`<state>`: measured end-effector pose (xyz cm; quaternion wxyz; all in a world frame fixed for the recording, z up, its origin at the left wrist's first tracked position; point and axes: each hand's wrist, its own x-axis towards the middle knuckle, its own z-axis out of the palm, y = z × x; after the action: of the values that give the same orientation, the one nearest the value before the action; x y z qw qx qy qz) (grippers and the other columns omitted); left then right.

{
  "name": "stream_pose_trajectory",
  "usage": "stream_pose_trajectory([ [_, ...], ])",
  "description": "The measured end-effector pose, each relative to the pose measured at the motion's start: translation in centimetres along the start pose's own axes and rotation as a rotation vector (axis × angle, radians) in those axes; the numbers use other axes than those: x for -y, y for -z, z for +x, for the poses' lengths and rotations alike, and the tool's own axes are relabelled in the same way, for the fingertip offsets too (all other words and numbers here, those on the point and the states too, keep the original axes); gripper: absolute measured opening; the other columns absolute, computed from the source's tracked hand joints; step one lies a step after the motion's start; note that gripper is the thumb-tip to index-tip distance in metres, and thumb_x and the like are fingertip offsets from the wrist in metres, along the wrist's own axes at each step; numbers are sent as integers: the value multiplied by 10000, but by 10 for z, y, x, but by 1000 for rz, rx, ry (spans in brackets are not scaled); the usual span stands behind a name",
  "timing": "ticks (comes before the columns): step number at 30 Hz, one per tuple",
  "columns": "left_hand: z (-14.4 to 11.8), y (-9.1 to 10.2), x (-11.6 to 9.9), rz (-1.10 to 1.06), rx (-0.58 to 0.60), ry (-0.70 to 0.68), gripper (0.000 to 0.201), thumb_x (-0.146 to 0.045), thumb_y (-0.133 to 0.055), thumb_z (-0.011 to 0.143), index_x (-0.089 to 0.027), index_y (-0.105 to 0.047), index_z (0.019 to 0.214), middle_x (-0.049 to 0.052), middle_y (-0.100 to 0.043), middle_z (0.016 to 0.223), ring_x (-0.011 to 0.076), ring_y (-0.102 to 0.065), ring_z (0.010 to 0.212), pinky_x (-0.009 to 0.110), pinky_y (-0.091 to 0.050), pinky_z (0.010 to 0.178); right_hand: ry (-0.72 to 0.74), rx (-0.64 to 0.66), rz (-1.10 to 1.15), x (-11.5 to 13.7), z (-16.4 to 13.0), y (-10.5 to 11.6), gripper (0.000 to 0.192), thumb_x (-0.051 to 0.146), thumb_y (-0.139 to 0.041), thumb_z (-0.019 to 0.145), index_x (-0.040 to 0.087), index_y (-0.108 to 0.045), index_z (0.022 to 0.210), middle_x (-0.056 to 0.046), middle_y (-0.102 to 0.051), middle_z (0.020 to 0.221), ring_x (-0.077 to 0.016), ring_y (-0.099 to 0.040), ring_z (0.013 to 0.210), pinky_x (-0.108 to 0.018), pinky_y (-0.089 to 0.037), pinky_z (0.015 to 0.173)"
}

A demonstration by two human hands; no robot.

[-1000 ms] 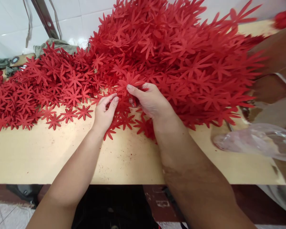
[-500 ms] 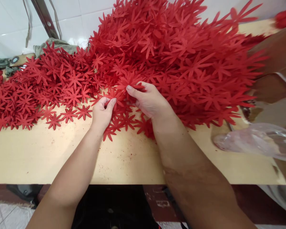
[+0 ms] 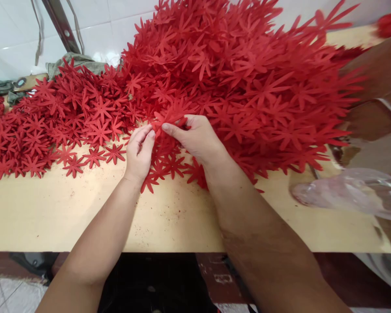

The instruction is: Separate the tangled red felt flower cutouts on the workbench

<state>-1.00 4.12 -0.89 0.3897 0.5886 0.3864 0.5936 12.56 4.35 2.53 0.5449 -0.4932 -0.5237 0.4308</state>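
Observation:
A big heap of red star-shaped flower cutouts point(image 3: 241, 74) covers the back of a pale wooden table point(image 3: 68, 208). Lower, flatter cutouts point(image 3: 61, 117) spread to the left. My right hand point(image 3: 195, 139) pinches a small stack of red flower cutouts point(image 3: 171, 116) between thumb and fingers at the heap's near edge. My left hand point(image 3: 140, 150) meets it from the left, its thumb and fingertips on the same stack's left edge. Several loose cutouts lie under and between both hands.
A crumpled clear plastic bag point(image 3: 348, 191) lies at the table's right end beside brown cardboard point(image 3: 378, 78). Green cloth point(image 3: 74, 61) and a metal bar point(image 3: 60, 24) sit at the back left against white tiles. The table's front edge runs just below my forearms.
My right hand has carried its stack of cutouts a little to the left. My left hand has lifted and closed its fingertips on the stack's edge.

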Motion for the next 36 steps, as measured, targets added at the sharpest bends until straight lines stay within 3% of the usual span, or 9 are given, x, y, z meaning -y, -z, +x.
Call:
stream_pose_trajectory([
  [3,0,-2,-7,-75,-3,105,267,-459,-625,787,-207,-681,858,24,-668,888,136,-614,869,309,-482,883,8,123,-10,2,-3,-3,355,491,-760,608,169,-635,689,-7,-637,688,-136,-584,706,-289,-504,689],
  [8,3,-1,-8,-166,-152,268,84,-273,-643,786,-191,-656,775,-18,-661,763,91,-594,722,257,-493,782,-41,258,5,6,-5,2,282,402,-752,633,176,-586,664,6,-619,671,-131,-584,711,-300,-513,733],
  [13,6,1,-7,-169,-206,313,20,-203,-647,773,-184,-641,774,-18,-658,763,86,-596,712,256,-491,786,-66,190,29,4,-3,9,213,273,-745,635,186,-598,762,-1,-652,772,-132,-604,744,-318,-530,771],
  [18,7,1,-3,-175,-169,306,97,-197,-675,752,-188,-627,836,-10,-675,818,97,-623,756,281,-500,824,-57,143,20,5,-2,6,195,257,-752,632,183,-615,749,-2,-648,748,-146,-625,759,-328,-545,760],
  [26,6,1,1,-122,-135,308,90,-257,-658,781,-188,-618,822,-20,-667,806,84,-614,756,258,-500,807,-103,1,16,7,-1,6,302,400,-711,721,175,-558,590,23,-520,542,-84,-491,543,-224,-451,506],
  [30,6,-1,-1,-116,-122,294,106,-267,-675,763,-187,-618,801,-23,-660,756,77,-598,698,232,-501,736,-48,-17,8,2,1,7,229,356,-686,748,182,-570,655,18,-565,641,-100,-539,642,-242,-475,599],
  [36,7,-1,-1,-108,-116,286,101,-251,-675,751,-185,-599,752,-25,-637,704,76,-568,652,224,-486,690,-69,-75,48,-1,3,7,174,65,-657,694,187,-535,674,37,-591,716,-87,-555,688,-257,-491,724],
])
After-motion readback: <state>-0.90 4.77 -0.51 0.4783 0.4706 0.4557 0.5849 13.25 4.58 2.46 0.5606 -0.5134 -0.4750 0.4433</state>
